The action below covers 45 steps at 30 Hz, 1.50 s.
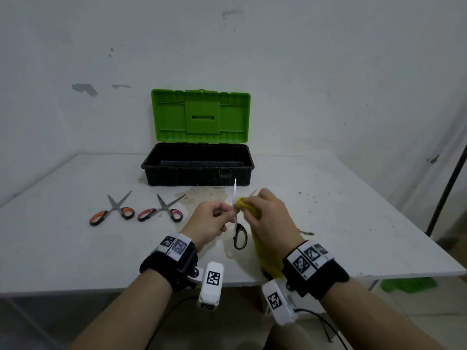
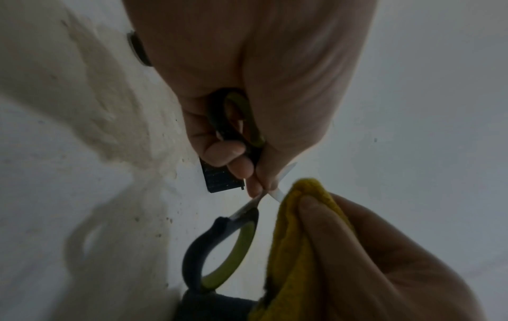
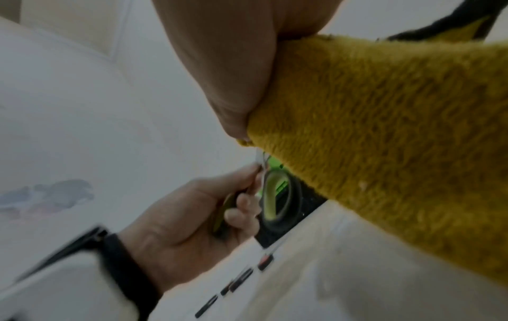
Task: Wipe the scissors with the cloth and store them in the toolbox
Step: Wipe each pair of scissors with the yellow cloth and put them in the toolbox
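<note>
We hold the green-handled scissors [image 1: 238, 223] in front of the toolbox [image 1: 197, 164], above the table [image 1: 75, 248], our left hand [image 1: 211, 222] curled round one handle loop and pinching near the pivot, while our right hand [image 1: 271, 218] pinches the yellow cloth [image 1: 265, 251] round one blade. The scissors are spread open; the free blade points up toward the toolbox and the loose handle hangs toward us, so the long axis runs away from us and the wiped blade lies right of the left-hand grip. We judge the coming stroke runs outward along that blade. Left of the toolbox's front lie orange-handled scissors [image 1: 111, 210] and pink-handled scissors [image 1: 161, 209], both open. The table is white and stained before the toolbox, whose green lid [image 1: 201, 116] stands against a scuffed white wall [image 1: 328, 72]
</note>
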{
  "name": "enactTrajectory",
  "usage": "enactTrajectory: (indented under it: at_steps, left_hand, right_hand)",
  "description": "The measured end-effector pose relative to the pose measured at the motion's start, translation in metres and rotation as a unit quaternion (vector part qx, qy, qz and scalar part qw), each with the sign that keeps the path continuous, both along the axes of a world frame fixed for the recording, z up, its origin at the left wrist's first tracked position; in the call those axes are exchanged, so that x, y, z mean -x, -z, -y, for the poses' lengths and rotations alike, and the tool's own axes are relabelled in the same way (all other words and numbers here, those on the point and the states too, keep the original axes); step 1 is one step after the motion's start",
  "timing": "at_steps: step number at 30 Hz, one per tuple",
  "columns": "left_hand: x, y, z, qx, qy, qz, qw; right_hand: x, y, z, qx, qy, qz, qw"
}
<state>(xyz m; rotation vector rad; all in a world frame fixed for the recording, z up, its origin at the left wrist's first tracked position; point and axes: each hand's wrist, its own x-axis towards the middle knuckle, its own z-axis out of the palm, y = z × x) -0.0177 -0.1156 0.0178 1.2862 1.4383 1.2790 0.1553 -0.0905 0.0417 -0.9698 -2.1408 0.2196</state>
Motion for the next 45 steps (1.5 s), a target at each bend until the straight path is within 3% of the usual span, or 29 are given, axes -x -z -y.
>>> enactTrajectory:
  at_steps: [4, 10, 17, 25, 31, 45]
  left_hand:
    - [-0.001, -0.001, 0.001, -0.009, 0.012, -0.009, 1.0]
    - [0.004, 0.001, 0.004, -0.005, 0.003, -0.042, 0.999]
    - [-0.001, -0.003, 0.003, -0.019, 0.018, -0.031, 0.999]
    - [0.003, -0.001, 0.006, -0.015, -0.001, -0.056, 0.998]
    - [-0.002, -0.003, 0.003, -0.009, 0.013, -0.027, 1.0]
    - [0.006, -0.001, 0.003, -0.01, 0.015, -0.037, 0.999]
  right_hand:
    - [0.003, 0.006, -0.002, 0.012, -0.003, -0.003, 1.0]
    - [-0.012, -0.01, -0.03, 0.004, 0.099, -0.038, 0.994]
    - [0.005, 0.007, 0.003, 0.032, -0.011, 0.024, 0.999]
    - [-0.016, -0.009, -0.027, 0.014, 0.104, -0.04, 0.994]
    - [0.004, 0.005, 0.008, 0.021, -0.009, 0.017, 1.0]
    - [-0.003, 0.004, -0.021, 0.014, 0.054, -0.02, 0.998]
